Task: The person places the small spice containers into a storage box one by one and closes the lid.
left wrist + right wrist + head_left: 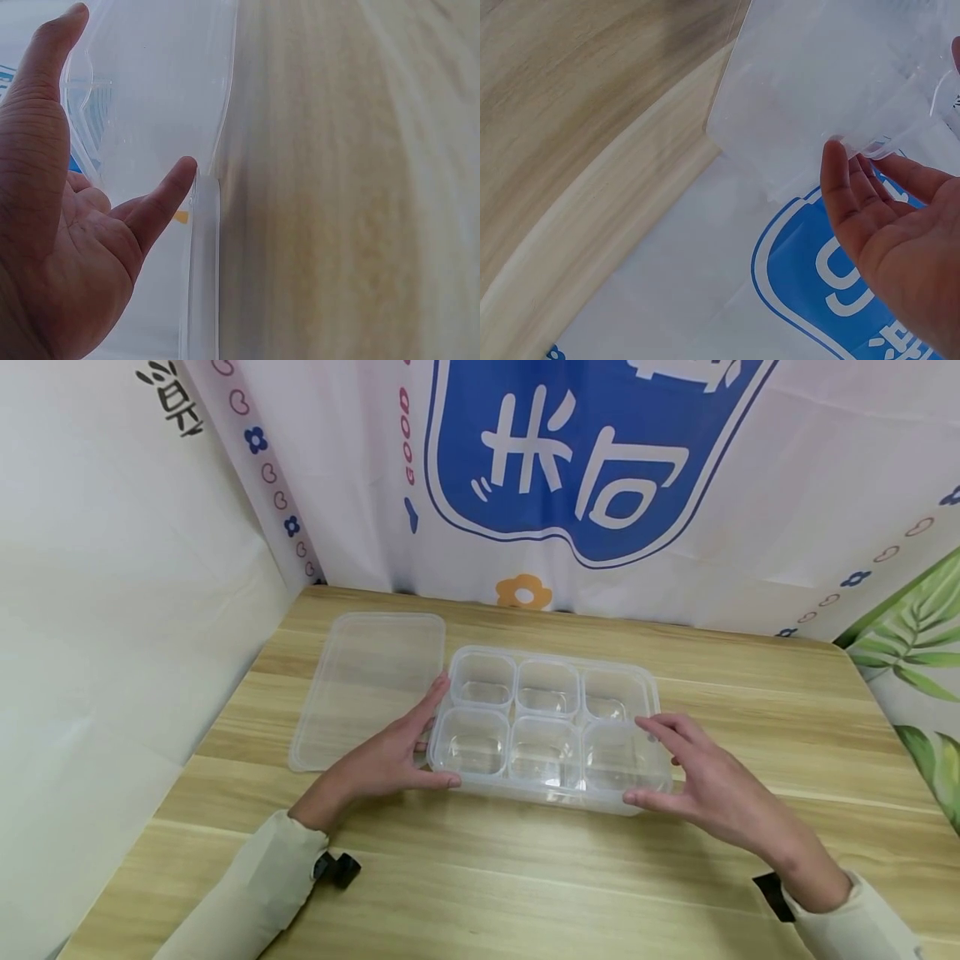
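A clear plastic storage box (517,789) lies on the wooden table in the head view. Several small clear square containers (480,679) sit inside it in two rows. My left hand (390,756) is at the box's left end, fingers spread along the side, thumb by the front corner. My right hand (708,781) is at the right end. Its fingertips touch the rim near the front right container (617,756), and its thumb lies at the front corner. In the right wrist view, the fingertips (834,150) meet the clear plastic. Part of the left fingers is hidden.
A flat translucent lid (371,681) lies left of the box, close to the left hand. Behind the wooden table (525,893) hangs a printed white cloth (352,518). A white sheet (112,610) borders the left side, and leaf-patterned cloth (915,635) borders the right.
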A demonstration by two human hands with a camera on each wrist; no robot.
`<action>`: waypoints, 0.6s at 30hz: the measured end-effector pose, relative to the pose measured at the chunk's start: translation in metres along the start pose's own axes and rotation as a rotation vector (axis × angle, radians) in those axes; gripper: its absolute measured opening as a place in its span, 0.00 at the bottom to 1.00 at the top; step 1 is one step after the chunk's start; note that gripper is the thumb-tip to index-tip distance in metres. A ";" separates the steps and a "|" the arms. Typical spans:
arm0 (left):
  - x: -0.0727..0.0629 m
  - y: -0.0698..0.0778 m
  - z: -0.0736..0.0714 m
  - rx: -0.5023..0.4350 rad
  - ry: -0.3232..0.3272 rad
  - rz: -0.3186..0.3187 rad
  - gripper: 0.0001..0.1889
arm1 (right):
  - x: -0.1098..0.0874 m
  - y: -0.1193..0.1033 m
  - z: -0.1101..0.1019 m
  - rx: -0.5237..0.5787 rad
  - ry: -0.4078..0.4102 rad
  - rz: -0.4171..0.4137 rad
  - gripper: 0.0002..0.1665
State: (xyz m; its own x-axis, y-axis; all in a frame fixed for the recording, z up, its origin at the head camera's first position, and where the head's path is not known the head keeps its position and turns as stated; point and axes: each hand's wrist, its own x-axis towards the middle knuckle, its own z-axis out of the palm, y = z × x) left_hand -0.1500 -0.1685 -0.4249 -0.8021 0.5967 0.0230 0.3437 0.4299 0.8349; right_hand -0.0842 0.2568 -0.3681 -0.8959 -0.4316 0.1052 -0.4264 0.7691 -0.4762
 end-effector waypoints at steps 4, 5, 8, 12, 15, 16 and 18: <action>0.000 -0.001 0.000 0.007 0.000 0.002 0.71 | 0.000 0.000 0.002 -0.006 -0.003 0.000 0.56; 0.000 -0.001 0.000 0.011 0.000 0.004 0.71 | 0.000 0.000 0.002 -0.007 -0.003 -0.003 0.56; 0.000 -0.001 0.000 0.012 0.000 0.007 0.71 | -0.001 0.001 0.004 -0.006 0.006 -0.018 0.56; 0.000 -0.001 0.001 0.008 0.000 0.010 0.71 | -0.001 0.003 0.005 -0.009 0.024 -0.045 0.55; 0.000 -0.001 0.000 0.009 0.000 0.008 0.71 | -0.001 0.003 0.006 -0.021 0.032 -0.062 0.54; 0.000 -0.001 0.000 0.008 -0.001 0.006 0.71 | -0.001 0.003 0.006 -0.029 0.033 -0.067 0.54; 0.000 -0.001 0.000 0.006 -0.001 0.001 0.70 | 0.000 0.003 0.006 -0.045 0.032 -0.079 0.53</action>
State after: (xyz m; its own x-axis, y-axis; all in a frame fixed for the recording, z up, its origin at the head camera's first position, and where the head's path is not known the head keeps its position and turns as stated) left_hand -0.1499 -0.1688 -0.4256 -0.8015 0.5975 0.0236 0.3476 0.4334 0.8315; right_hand -0.0842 0.2561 -0.3746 -0.8623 -0.4773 0.1692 -0.5007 0.7540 -0.4252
